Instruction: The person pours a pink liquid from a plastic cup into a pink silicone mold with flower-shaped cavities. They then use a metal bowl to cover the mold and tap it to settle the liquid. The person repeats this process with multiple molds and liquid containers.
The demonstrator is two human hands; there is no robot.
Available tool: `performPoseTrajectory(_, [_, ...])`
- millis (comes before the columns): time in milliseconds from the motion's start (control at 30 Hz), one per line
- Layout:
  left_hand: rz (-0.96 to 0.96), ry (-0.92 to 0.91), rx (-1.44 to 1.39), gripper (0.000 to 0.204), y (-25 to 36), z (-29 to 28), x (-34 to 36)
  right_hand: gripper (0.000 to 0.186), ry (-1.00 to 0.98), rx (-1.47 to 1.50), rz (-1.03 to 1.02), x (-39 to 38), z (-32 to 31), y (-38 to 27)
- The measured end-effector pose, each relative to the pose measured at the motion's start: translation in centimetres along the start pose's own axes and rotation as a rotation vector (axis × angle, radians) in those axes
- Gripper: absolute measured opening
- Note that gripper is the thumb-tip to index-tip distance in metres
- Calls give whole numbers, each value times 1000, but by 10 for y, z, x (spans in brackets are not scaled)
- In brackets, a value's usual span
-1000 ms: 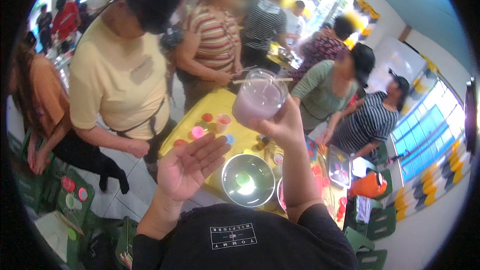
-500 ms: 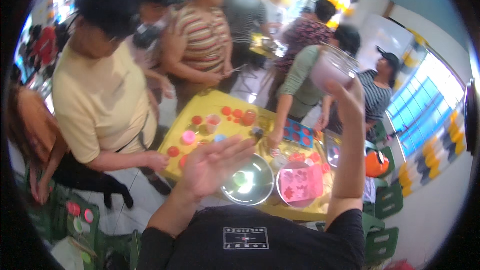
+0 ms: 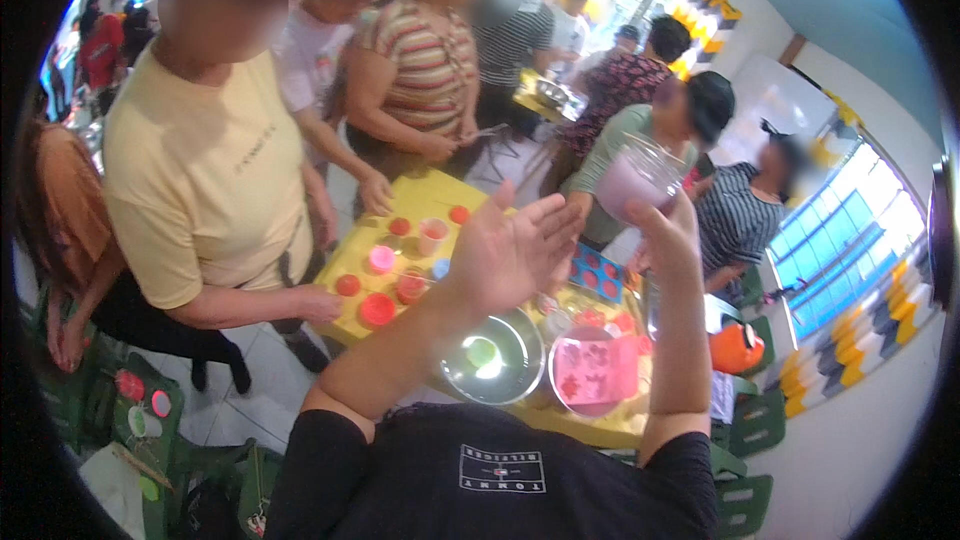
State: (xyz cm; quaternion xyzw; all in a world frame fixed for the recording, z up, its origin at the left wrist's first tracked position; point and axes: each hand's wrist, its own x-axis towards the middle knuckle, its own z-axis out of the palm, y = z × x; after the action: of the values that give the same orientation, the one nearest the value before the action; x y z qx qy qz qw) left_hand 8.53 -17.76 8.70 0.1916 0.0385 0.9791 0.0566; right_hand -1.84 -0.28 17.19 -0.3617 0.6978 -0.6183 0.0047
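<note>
Swung left hand up toward about 2 o'clock over the last half second, and eased clear jar slightly back toward 7 o'clock with right hand. Ended with a smaller gap in view between bare palm and jar. Held jar in the air at 2 o'clock from left hand, rim up and leaning a little, with cloudy lilac contents showing through. Had right fingers wrapped on jar's side, thumb low on the near face; couldn't see the far fingertips. Had left fingers stretched out nearly straight, thumb spread away, gripping nothing. Saw no left contact on jar; couldn't tell depth between the two. Judged jar as carried by right hand alone, and left hand as free. Saw no clear shift on yellow table: steel basin at 6 o'clock from left hand, pink mould at 5, blue tray between 3 and 4, red cup at 8. Noted a co-worker's hand closer in than before, by the table edge at 10 o'clock.
</note>
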Motion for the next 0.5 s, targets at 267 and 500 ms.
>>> performPoseTrajectory(267, [26,-201,-143,76,-31,34,22,59,-101,194,-61,1,4,-14])
performPoseTrajectory(500, [45,-234,-177,79,-36,46,22,64,-57,179,-6,-5,1,-20])
